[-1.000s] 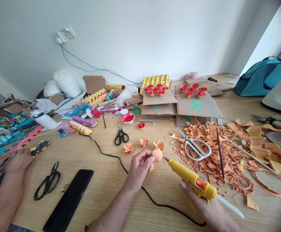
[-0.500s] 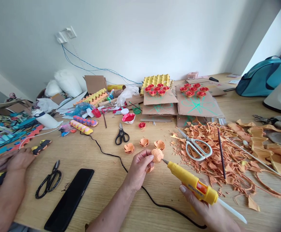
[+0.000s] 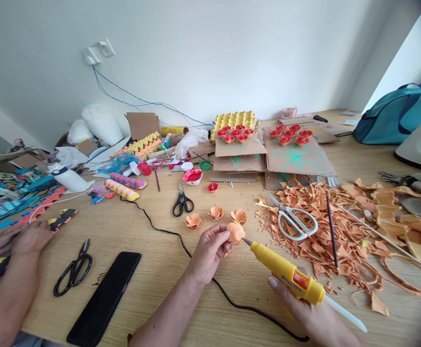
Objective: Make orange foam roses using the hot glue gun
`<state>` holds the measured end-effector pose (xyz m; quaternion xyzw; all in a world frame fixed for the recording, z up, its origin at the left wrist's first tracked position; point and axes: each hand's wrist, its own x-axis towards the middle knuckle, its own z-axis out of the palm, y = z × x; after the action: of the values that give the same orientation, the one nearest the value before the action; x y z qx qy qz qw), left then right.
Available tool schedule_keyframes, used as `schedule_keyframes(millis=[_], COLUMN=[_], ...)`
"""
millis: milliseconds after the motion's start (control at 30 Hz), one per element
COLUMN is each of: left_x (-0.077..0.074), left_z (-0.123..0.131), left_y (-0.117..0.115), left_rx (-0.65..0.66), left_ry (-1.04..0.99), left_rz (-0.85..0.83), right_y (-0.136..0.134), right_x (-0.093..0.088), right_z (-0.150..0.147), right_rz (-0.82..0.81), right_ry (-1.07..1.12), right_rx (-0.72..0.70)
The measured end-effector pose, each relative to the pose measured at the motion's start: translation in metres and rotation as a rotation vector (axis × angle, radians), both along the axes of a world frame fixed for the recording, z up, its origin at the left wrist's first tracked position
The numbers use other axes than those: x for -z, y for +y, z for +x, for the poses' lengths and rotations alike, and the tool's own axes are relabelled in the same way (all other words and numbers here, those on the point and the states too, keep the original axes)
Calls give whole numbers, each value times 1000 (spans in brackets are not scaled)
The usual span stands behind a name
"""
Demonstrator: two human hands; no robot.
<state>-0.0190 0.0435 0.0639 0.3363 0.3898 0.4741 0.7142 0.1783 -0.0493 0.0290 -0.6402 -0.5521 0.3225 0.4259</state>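
Note:
My left hand (image 3: 208, 253) pinches an orange paper-pulp flower (image 3: 236, 233) between thumb and fingers. Its rounded underside faces me. In my right hand (image 3: 300, 308) is a yellow hot glue gun (image 3: 286, 270), with a white glue stick poking out of the back. The metal nozzle points at the flower's right edge, touching or nearly so. Just beyond my left hand sit three more orange flowers, one on the left (image 3: 193, 221), one in the middle (image 3: 216, 213) and one on the right (image 3: 239, 217). A red-painted flower (image 3: 213, 187) lies farther back.
White-handled scissors (image 3: 297, 224) rest on a heap of orange scraps (image 3: 315, 250). Black scissors (image 3: 183, 202), more scissors (image 3: 73, 272) and a phone (image 3: 105, 296) lie leftward. Red flowers top cardboard (image 3: 300, 159). A black cord (image 3: 239, 306) crosses the table. Another person's hands (image 3: 29, 238) are at left.
Almost nothing differs. The glue gun has shifted very slightly in my right hand, and the flower in my left hand stays nearly where it was.

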Motion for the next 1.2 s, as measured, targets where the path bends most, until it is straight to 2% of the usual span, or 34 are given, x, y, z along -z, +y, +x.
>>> schedule_keyframes(millis=[233, 367, 567, 800, 1033, 1200], left_x=[0, 1, -1, 0, 3, 4], left_z=[0, 1, 2, 3, 2, 2], left_y=[0, -1, -2, -4, -4, -5], left_rx=[3, -9, 5, -6, -24, -24], left_ry=[-19, -38, -16, 63, 144, 202], left_rz=[0, -8, 10, 47, 108, 181], right_y=[2, 1, 4, 1, 0, 4], right_x=[4, 0, -2, -6, 5, 9], right_z=[3, 1, 5, -3, -2, 6], right_rz=[-8, 35, 23, 35, 42, 14], right_ry=[2, -15, -45, -47, -40, -45], right_rx=[-57, 2, -108, -31, 55, -96])
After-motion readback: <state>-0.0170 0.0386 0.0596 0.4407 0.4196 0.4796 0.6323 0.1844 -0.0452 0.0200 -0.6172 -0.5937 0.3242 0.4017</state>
